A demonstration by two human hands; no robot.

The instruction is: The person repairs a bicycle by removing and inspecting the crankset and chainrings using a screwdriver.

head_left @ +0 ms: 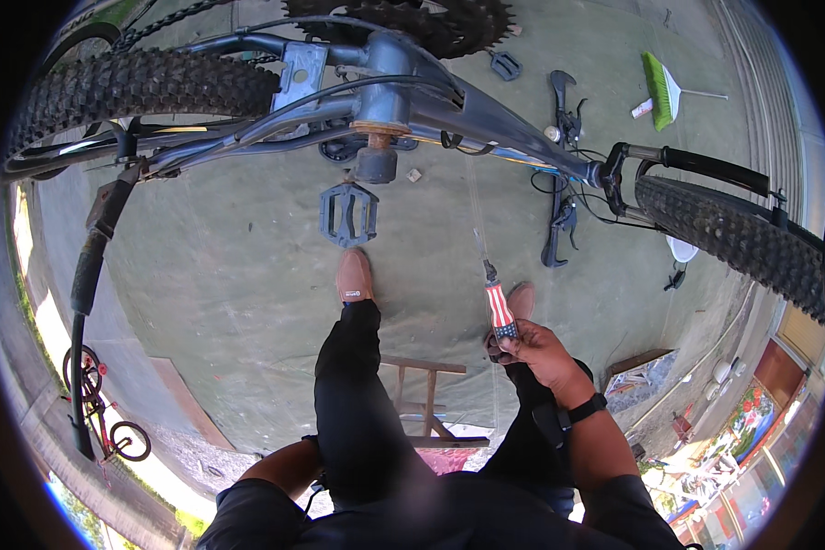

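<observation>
Red-white striped tool (pixel 501 310) clamped in right hand (pixel 545 355); left hand hidden, can't tell. Keep tool clear of right shoe (pixel 523 299), folks.

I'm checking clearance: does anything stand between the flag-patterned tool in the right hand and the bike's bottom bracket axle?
Nothing visible crosses the straight line from the flag-patterned tool in the right hand to the bottom bracket axle. The grey pedal sits left of that line; depth is hard to judge.

The frame (pixel 500 126) is glossy metal, the tyre (pixel 156 92) rough rubber.
</observation>
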